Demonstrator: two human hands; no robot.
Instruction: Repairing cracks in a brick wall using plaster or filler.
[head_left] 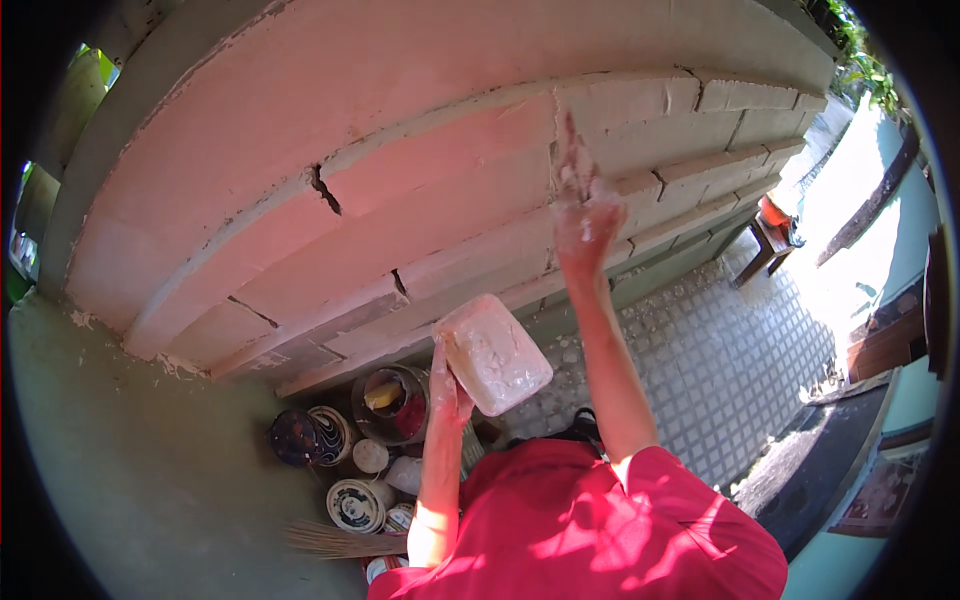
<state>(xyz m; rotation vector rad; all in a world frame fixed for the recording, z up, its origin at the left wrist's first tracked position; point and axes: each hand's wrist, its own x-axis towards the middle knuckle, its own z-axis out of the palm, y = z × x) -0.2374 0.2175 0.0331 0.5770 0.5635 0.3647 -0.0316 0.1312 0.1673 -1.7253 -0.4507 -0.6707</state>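
The left grip (452, 388) pinched a tilted pale tub (497, 352) at one side, a hold that could have slipped, dropping it toward the bucket (357, 506) below-left, whose markings were unreadable. The right grip (591, 225), smeared, clenched a coated tool (572, 155) just above it; wall (460, 145) joints might have snagged it.
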